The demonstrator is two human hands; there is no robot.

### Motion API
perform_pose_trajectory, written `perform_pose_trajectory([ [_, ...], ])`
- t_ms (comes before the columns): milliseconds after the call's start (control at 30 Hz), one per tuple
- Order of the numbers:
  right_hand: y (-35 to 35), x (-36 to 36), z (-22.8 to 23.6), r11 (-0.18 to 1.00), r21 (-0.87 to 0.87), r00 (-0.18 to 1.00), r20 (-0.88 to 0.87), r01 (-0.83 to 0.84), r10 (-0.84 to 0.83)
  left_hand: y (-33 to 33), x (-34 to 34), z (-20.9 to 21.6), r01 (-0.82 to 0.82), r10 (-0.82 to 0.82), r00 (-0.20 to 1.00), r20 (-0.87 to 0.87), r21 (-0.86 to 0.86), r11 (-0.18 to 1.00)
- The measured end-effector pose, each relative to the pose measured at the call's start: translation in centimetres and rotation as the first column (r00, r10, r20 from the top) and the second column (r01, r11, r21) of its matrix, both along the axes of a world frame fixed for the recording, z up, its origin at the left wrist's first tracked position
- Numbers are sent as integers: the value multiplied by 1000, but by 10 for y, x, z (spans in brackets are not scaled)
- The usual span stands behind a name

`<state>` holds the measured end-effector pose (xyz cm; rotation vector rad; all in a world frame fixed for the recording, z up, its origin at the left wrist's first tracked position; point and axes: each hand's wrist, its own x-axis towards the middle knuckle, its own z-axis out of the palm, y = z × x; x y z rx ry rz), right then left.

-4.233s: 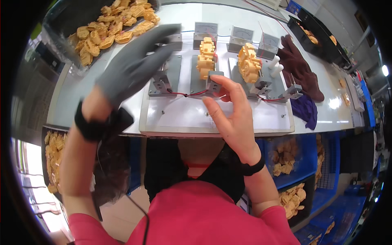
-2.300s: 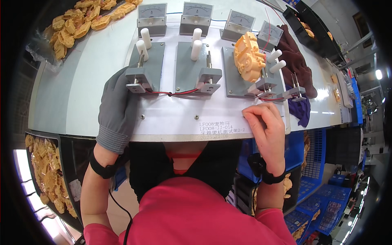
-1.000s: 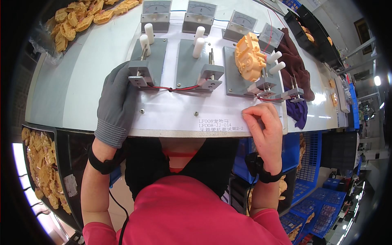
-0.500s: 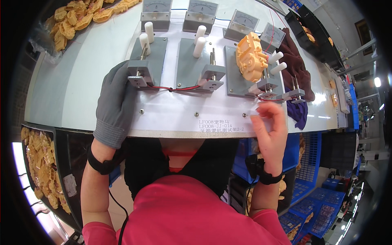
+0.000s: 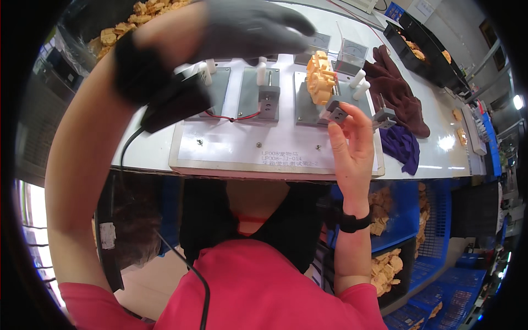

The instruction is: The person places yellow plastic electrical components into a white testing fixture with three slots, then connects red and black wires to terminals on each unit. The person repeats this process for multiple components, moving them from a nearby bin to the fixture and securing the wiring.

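Observation:
My left hand (image 5: 258,33), in a grey glove, reaches over the back of the test fixture, slightly blurred, fingers stretched out and nothing visible in them. Its fingertips are just behind a light-orange plastic gear housing (image 5: 320,80), which stands on the right-hand grey plate (image 5: 305,113). With bare thumb and fingers, my right hand (image 5: 353,143) grips the small grey contact block (image 5: 334,111) at the near edge of that plate, close to the housing's lower end. White pegs (image 5: 360,83) stand right of the housing. Another contact block (image 5: 268,103) with red and black wires sits on the middle plate.
Panel meters (image 5: 352,55) line the fixture's back, partly covered by my left arm. Brown cloth (image 5: 393,93) and purple cloth (image 5: 401,147) lie at the right. Orange parts fill a bin (image 5: 385,269) below the table and lie in a black tray (image 5: 404,36) at the far right.
My left hand has left the left-hand contact block and swung up and right across the meters toward the housing. My right hand has moved up onto the right contact block.

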<state>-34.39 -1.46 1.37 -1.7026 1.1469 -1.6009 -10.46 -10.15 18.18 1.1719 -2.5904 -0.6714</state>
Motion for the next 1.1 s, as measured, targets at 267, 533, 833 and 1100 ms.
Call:
perform_pose_trajectory([
  [267,0,0,3,995,-83,997,-55,-52,48,-50,-116,-43,-317,239,833,500,77,945],
  [533,-6,-17,-29,994,-25,993,-51,-105,104,47,-48,22,-546,563,793,235,-139,827],
  [833,0,-42,-23,997,70,996,-83,-25,31,185,329,-48,-886,834,308,-459,181,427],
  [1100,-2,-35,-20,989,117,989,-128,90,-75,290,605,-172,-861,804,-482,-347,17,-509],
])
